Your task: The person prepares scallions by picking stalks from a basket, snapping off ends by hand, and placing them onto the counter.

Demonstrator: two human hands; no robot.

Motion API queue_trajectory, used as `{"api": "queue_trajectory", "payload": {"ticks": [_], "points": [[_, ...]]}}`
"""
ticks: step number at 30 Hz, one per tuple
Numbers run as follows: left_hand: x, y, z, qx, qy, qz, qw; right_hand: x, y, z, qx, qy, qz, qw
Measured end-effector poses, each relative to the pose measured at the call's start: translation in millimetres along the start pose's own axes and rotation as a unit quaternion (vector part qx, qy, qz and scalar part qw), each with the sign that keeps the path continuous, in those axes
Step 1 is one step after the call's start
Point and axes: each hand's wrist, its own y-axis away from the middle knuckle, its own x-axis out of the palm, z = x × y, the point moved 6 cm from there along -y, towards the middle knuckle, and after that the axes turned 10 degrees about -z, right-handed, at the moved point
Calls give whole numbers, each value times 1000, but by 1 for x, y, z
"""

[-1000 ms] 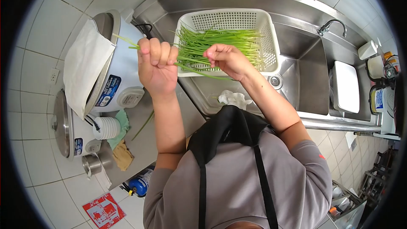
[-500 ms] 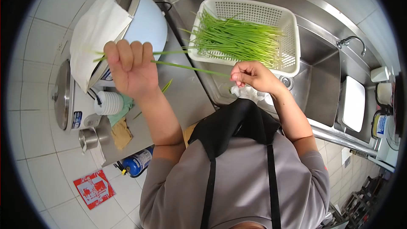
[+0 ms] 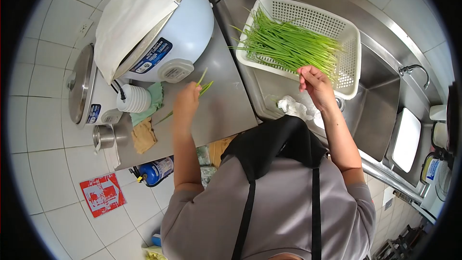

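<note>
My left hand [image 3: 186, 102], somewhat blurred, hangs low over the steel counter with its fingers closed. A short pale-green chive piece [image 3: 204, 75] sticks out at its fingertips. Just beside it, another green chive scrap [image 3: 207, 87] lies on the counter. At the near rim of a white perforated basket [image 3: 354, 58], my right hand [image 3: 317, 84] is raised with fingers curled together; whatever is between them, if anything, does not show. Inside the basket lies a thick bundle of long green chives [image 3: 293, 41], partly behind my right hand.
A large rice cooker [image 3: 190, 29] with a white cloth [image 3: 130, 24] stands at the left. Nearby are stacked white cups [image 3: 134, 98], a green cloth [image 3: 150, 103] and a tan cloth [image 3: 143, 135]. The sink [image 3: 373, 110] and faucet [image 3: 415, 70] are at the right.
My left hand has come down to the counter from beside the rice cooker. The long chive stretched between my hands is no longer seen there. My view has shifted left.
</note>
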Motion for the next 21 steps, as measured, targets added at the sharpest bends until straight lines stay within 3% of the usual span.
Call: {"api": "queue_trajectory", "payload": {"ticks": [2,4,5,8,12,18,21], "points": [[28,0,28,72,-64,-62,993,-4,4,-3,-5,99,29,995],[38,4,36,52,-24,-74,996,-3,10,-8,-18,216,68,974],[42,6,40,43,-4,-80,996,-6,14,-15,23,283,64,957],[39,10,40,84,17,-155,984,-8,17,-35,-41,420,76,904],[44,13,55,52,-24,-131,990,-17,14,-47,-212,631,35,745],[39,14,44,97,-78,-149,981,-25,6,-63,-264,716,40,645],[49,8,50,81,-45,-109,990,-22,9,-63,-302,708,21,638]]}}
